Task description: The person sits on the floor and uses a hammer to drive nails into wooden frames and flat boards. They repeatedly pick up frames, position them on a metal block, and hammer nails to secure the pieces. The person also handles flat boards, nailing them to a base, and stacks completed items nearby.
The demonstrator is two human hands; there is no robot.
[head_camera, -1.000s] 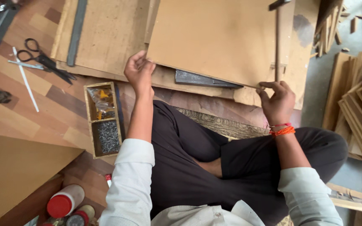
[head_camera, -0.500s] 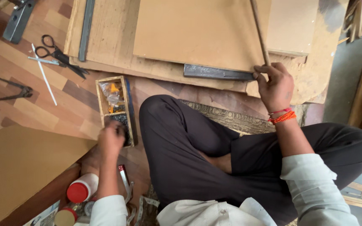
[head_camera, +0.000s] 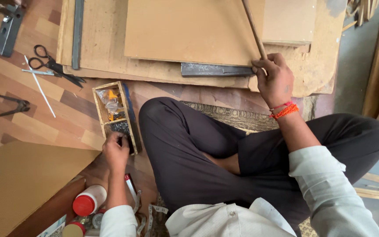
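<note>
1. The left hand (head_camera: 116, 151) reaches down into the near end of a small wooden box (head_camera: 116, 115) on the floor beside the left knee. Its fingers curl into the dark, grainy contents of that compartment; whether they pinch anything I cannot tell.
2. The box has two compartments: the far one holds clear bags with yellow and orange bits, the near one a dark mass of small metal pieces.
3. The right hand (head_camera: 275, 81) is closed around a thin wooden stick (head_camera: 253, 28), which runs up and slightly left across a tan board (head_camera: 189, 30).
4. That hand rests at the board's near right corner, beside a flat grey metal bar (head_camera: 213, 69) lying along the board's near edge.
5. The tan board lies on a larger, rougher board (head_camera: 97, 39), which also bears a long grey metal strip (head_camera: 77, 33) near its left edge.
6. Left of the box lie black scissors (head_camera: 53, 66), a white rod (head_camera: 40, 90) and dark pliers (head_camera: 12, 106), all on the wood-pattern floor.
7. Near the left forearm stands a white bottle with a red cap (head_camera: 88, 201).
8. The person sits cross-legged in dark trousers, with red threads (head_camera: 284, 109) on the right wrist.
</note>
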